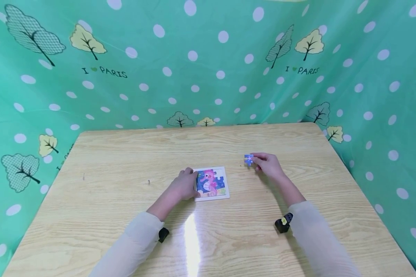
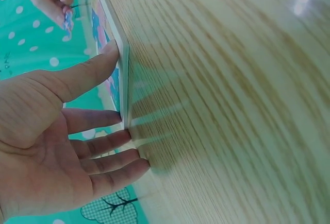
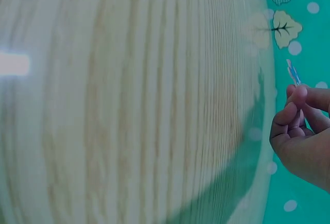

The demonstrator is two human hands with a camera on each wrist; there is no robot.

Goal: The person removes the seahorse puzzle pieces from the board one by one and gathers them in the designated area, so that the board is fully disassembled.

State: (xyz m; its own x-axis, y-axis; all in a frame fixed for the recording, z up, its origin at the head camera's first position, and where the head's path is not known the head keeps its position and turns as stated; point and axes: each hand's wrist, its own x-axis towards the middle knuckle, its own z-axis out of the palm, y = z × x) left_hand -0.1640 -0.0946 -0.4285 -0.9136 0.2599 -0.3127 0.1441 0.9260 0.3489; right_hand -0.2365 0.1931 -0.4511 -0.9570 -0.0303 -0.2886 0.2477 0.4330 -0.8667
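Here, your right hand (image 1: pixel 268 166) pinches the starfish piece (image 1: pixel 247 158) — your left hand (image 1: pixel 185 185), fingers extended, touches the framed seahorse puzzle (image 1: pixel 210 182).

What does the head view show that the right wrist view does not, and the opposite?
Only the head view: the left hand, the seahorse picture, the pale sleeves and the PARIS lettering.

Only the right wrist view: the loose puzzle piece seen nearly edge-on, and the folded fingers of the right hand from the side.

Both: the right hand pinching the piece, the wooden table, the dotted green cloth with printed trees, and, apparently, the white puzzle frame, of which the right wrist view shows just a corner.
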